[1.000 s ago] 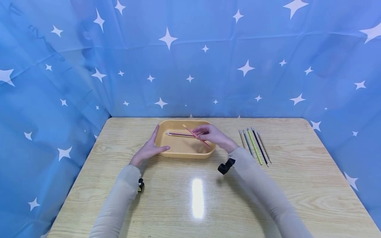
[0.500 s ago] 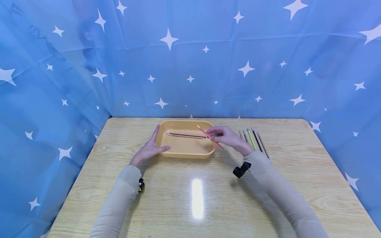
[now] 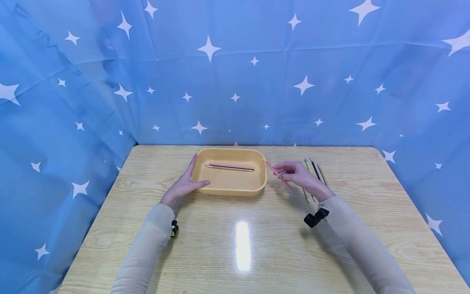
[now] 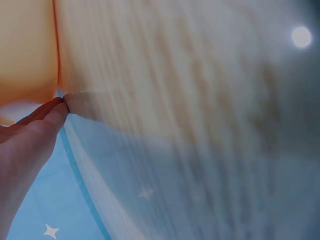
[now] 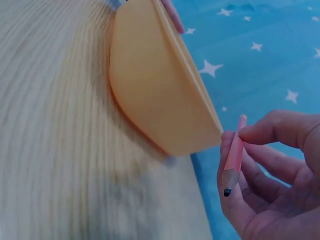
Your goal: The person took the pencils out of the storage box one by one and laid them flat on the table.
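In the head view, a tan plastic tray [image 3: 229,192] sits near the table's far edge. A dark-red-and-white striped pencil [image 3: 229,167] lies lengthwise in it, apparently with a second, yellowish one alongside. My left hand [image 3: 183,183] rests against the tray's left end, fingers straight, thumb stretched over the near rim. Just right of the tray, my right hand [image 3: 295,175] pinches a pink pencil [image 3: 278,174] between thumb and fingers, above the table. In the right wrist view, the pencil's dark sharpened tip points toward the camera; the tray's outer wall [image 5: 145,80] is beside it.
Several pencils lie on the wooden table [image 3: 205,245] right of the tray, partly hidden by my right hand, among them a green pencil [image 3: 307,164], a black pencil [image 3: 314,167] and a brownish pencil [image 3: 323,174]. A blue star-patterned curtain [image 3: 235,73] hangs behind the table.
My right hand has moved right with the pink pencil, from over the tray to beyond its right end. My left hand and the tray have stayed still.
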A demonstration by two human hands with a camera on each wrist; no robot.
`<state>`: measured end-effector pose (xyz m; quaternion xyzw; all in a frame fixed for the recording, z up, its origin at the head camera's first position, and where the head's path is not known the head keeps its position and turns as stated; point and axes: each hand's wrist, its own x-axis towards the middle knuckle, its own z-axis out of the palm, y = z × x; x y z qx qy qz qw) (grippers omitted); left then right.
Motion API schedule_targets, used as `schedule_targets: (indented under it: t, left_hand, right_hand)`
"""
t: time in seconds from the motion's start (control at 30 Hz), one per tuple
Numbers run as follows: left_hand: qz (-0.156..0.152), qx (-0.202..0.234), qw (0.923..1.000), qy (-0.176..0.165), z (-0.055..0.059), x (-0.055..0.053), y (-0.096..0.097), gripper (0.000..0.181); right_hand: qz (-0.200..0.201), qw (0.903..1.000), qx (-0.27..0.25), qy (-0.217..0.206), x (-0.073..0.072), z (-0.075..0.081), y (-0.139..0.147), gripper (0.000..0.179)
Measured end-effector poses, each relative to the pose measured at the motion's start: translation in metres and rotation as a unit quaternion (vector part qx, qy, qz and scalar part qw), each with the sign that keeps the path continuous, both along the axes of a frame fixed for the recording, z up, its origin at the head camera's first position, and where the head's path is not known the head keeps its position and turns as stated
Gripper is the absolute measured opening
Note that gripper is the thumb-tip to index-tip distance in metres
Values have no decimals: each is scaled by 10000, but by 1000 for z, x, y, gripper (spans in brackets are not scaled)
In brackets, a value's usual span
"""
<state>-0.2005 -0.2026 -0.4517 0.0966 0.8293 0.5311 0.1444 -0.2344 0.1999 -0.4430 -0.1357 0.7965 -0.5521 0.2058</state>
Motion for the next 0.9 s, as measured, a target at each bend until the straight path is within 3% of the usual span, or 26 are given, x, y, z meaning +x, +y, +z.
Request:
schedule_targets:
  t: [0.4,0.9]
  left_hand:
    - [1,-31,10000,-23,-2,-2,0,107]
    - [4,-34,10000,-30,-1,-1,1,107]
  right_hand:
    - [-549,9982,-83,-202,12,-12,55,44]
    - [-1334,9908,-14,249,15,-26,117,49]
